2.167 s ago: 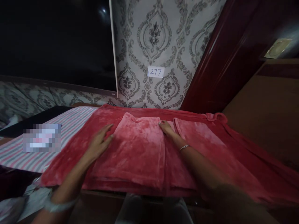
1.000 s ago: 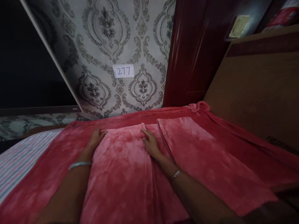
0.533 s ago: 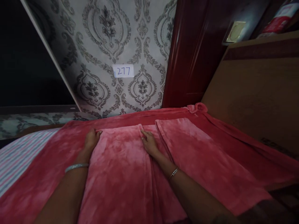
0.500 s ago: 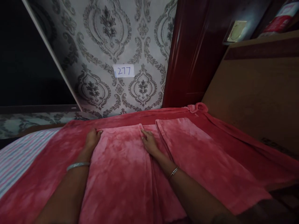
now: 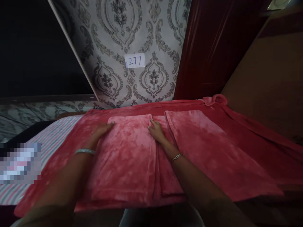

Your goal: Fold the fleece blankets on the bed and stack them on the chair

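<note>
A pink-red plush blanket [image 5: 127, 151] lies with its left part and its right part [image 5: 213, 157] each folded in toward the middle, several layers showing between them. My left hand [image 5: 105, 128], slightly blurred, rests at the upper left corner of the left folded part, its fingers stretched out to the right. On that part's right edge, near the top, my right hand [image 5: 156, 130] touches the fabric with its fingers apart. A pale green bangle [image 5: 84, 151] circles my left wrist and a thin bracelet [image 5: 176, 157] my right one.
Under the folded blanket spreads darker red cloth [image 5: 243, 138], bunched at the far right corner. Striped cloth [image 5: 59, 135] lies on the left. Behind stand a dark screen [image 5: 42, 53], patterned wallpaper with a "277" label [image 5: 134, 60], and a dark red door frame [image 5: 205, 47]. A cardboard box [image 5: 267, 75] is at right.
The view has tipped down and to the left, showing the blanket's near edge. My left hand has flattened out at the corner. My right hand stays by the fold's edge.
</note>
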Motion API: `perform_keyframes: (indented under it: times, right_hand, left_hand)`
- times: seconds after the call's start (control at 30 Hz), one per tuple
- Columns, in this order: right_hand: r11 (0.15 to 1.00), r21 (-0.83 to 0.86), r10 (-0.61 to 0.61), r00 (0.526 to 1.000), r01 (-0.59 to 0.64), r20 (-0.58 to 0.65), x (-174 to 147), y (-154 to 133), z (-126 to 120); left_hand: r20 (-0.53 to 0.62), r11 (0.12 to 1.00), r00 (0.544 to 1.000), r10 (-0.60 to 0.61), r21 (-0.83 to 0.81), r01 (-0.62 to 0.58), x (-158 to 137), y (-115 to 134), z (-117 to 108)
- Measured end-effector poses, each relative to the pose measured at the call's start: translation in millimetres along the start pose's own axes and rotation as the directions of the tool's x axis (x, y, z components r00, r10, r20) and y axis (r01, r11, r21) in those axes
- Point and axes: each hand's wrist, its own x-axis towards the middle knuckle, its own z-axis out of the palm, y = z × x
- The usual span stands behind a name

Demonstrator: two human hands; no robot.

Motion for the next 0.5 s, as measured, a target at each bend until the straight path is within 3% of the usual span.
perform_keyframes:
  times: [0.27,0.5]
  right_hand:
    - [0.998,-0.016,-0.054,0.996,0.055,0.071,-1,-2,1]
    - [0.999,-0.038,0.022,0.997,-0.02,0.075,-1,-8,2]
  left_hand:
    - [-0.148,0.997,0.989,-0.027,0.066,0.037,-10,-5,28]
    - [-0.154,1.0,0.988,0.002,-0.018,-0.005,-27,-7,9]
